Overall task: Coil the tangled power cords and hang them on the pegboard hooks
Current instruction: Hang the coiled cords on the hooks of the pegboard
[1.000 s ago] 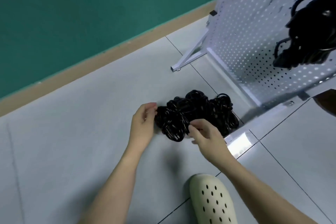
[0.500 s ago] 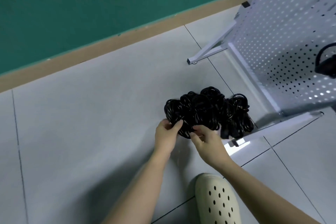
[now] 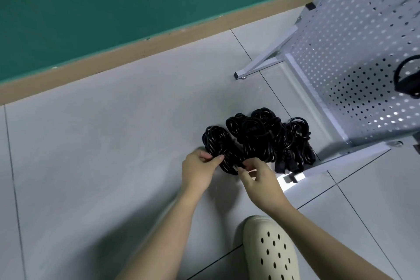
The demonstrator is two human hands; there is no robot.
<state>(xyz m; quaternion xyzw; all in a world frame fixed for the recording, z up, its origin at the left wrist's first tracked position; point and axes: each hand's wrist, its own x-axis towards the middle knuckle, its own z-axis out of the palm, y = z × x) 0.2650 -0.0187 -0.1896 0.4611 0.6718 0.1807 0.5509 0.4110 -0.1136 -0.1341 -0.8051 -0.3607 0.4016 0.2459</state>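
A pile of black power cords (image 3: 261,141) lies on the grey tiled floor beside the foot of the white pegboard (image 3: 354,52). My left hand (image 3: 200,169) pinches the near left coil of the pile between thumb and fingers. Close beside it, my right hand (image 3: 259,177) pinches a strand at the coil's near edge. Black plugs (image 3: 286,166) stick out at the pile's near right. One black cord (image 3: 406,79) hangs on the pegboard at the right edge of the view, partly cut off.
The pegboard stands on white metal legs (image 3: 263,61), one foot bar (image 3: 336,162) running just right of the pile. A cream perforated clog (image 3: 270,250) is on the floor below my hands. A green wall with a brown skirting (image 3: 136,38) runs along the back.
Both hands have closed in on the near left coil and now pinch it. The view has swung left and down, so the hanging cord sits at the right edge.
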